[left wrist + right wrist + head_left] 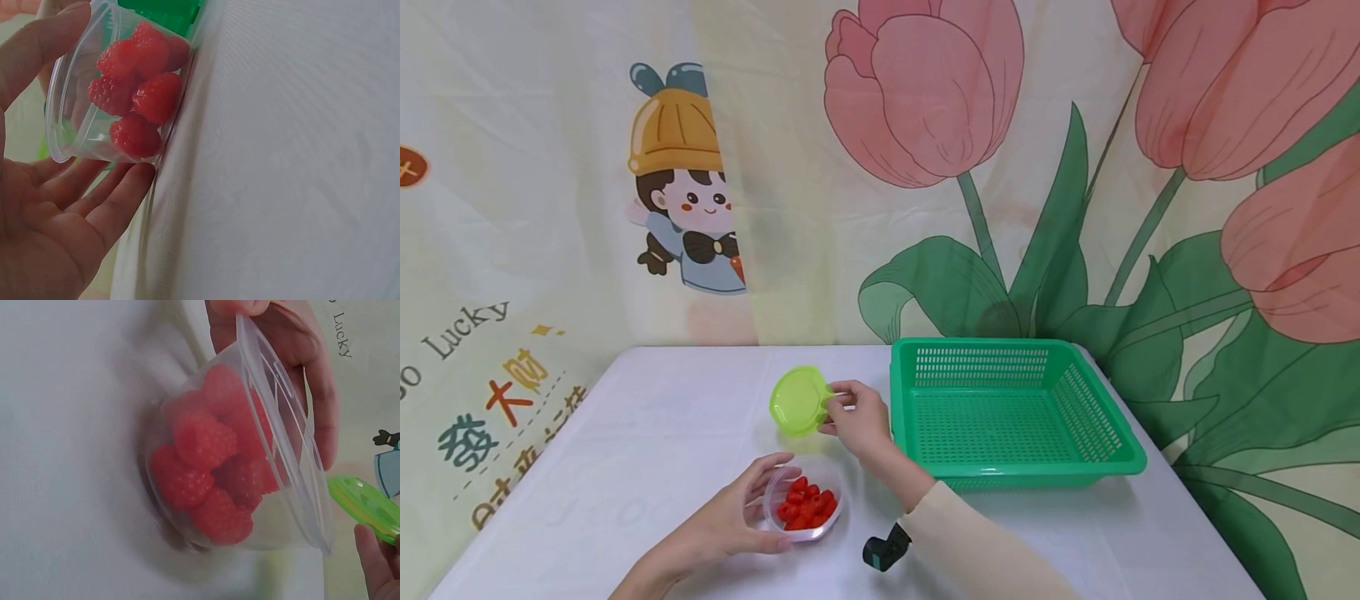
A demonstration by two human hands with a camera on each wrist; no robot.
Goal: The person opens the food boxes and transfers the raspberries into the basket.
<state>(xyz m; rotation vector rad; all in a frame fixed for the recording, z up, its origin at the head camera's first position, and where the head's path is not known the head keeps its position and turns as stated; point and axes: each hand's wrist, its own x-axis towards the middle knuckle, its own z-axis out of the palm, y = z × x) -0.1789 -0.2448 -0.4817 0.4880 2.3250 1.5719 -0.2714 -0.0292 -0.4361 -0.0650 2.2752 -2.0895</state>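
Key relation: lid vs bowl. The round, clear plastic bowl (808, 534) stands upright on the white cloth-covered table (625, 467), mouth uncovered, partly filled with bumpy red raspberry-like berries (805, 507). The round, translucent lime-green plastic lid (797, 402) is on the bowl's far side, a little left of its centre line. Right wrist view has it higher than the bowl's rim, near it, clear of contact.

Lid isn't level: in the head view its face looks tipped up toward the wearer, steeper than the bowl's mouth. Both parts are round, so no long axis to line up; I'd judge that tilt and the sideways offset are what count.

Right hand (859, 419): beyond the bowl and to its right, pinching the lid at its right edge between thumb and fingers, so the lid's disc sticks out leftward from the grip. Left hand (741, 508): nearer one to the bowl, curled round its left side, thumb on the near side, fingers on the far side. How hard it grips, can't tell.

Large green plastic basket (1022, 472) with slotted walls sits right of the bowl and farther back, well apart from it.
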